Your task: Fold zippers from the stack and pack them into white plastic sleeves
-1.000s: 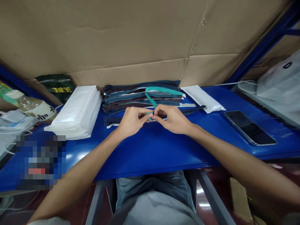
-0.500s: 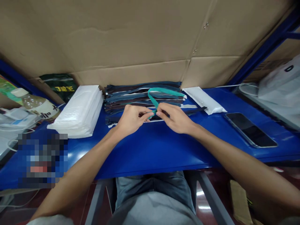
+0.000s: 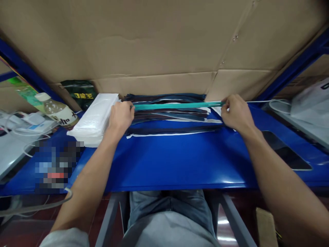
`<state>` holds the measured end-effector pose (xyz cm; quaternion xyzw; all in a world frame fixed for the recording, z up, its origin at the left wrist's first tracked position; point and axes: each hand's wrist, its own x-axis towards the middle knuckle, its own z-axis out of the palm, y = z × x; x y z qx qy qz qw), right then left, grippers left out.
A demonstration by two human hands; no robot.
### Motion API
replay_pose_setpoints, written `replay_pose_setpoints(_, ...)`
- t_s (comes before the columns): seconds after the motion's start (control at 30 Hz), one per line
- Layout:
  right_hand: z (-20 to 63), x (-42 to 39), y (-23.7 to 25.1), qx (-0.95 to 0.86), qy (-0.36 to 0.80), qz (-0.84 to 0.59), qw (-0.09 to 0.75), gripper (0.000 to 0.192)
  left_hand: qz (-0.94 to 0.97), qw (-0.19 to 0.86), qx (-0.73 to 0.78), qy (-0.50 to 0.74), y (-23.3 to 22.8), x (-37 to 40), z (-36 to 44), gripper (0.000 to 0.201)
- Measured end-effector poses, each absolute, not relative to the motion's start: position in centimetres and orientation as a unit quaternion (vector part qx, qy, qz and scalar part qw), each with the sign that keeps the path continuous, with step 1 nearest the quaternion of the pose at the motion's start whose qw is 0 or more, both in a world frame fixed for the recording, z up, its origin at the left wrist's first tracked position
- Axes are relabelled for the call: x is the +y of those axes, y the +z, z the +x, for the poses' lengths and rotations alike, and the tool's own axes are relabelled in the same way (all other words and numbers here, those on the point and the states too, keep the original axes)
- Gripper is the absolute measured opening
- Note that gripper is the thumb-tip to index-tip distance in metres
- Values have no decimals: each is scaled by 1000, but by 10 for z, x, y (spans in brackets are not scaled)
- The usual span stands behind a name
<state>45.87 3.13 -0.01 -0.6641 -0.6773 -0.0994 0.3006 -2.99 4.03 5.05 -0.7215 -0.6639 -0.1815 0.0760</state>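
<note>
- The left hand [image 3: 120, 116] is closed around the left end of a long teal fabric strip [image 3: 177, 105], with the fingers curled over it and the knuckles facing the camera.
- The right hand [image 3: 236, 112] pinches the right end of the same teal strip between thumb and fingers.
- The teal strip runs straight and taut between the two hands, held level just above a flat pile of dark blue, black and grey fabric strips [image 3: 169, 116].
- That pile lies on a glossy blue tabletop [image 3: 169, 161], close to the brown cardboard wall [image 3: 154, 41] at the back.
- A stack of white plastic-wrapped packets [image 3: 95, 118] sits just beside the left hand, on the left of the dark pile.
- A second white packet [image 3: 218, 109] lies at the right end of the pile and is partly hidden by the right hand.
- A black smartphone [image 3: 288, 152] lies face up on the tabletop near the right forearm, which covers part of it.
- A clear plastic bottle with a white cap [image 3: 58, 111] lies tilted at the far left, near a dark green packet with yellow lettering [image 3: 78, 92].
- A white cable [image 3: 267, 102] runs along the back right of the tabletop.
- The person's lap, in blue jeans [image 3: 167, 209], shows below the front edge of the table.
</note>
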Motion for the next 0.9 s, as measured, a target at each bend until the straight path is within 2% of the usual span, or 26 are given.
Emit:
replay_pose_setpoints(0.07, 455, 30, 0, -663, -70, -673, 321, 5, -731, 82, -656, -171, 47, 35, -24, 34)
replay_pose_setpoints(0.23, 422, 20, -2, -695, 35, -632, 341, 18, -776, 120, -572, -235, 37, 20, 1, 37)
replay_pose_setpoints(0.33, 389, 7, -3, -751, 95, -553, 348, 17, -819, 39, -522, -234, 32, 10, 23, 23)
replay_pose_setpoints(0.43, 355, -10, -1, -787, 134, -477, 369, 13, -852, -35, -478, -210, 25, 1, 44, 31)
replay_pose_setpoints(0.53, 332, -24, -1, -807, 147, -435, 373, 12, -874, -66, -440, -193, 19, -6, 59, 36)
replay_pose_setpoints(0.7, 322, -30, -6, -842, 146, -383, 350, 15, -904, -57, -377, -195, 13, -9, 68, 24)
replay_pose_setpoints(0.9, 321, -31, -7, -834, 148, -380, 372, 16, -904, -55, -363, -221, 9, -10, 70, 24)
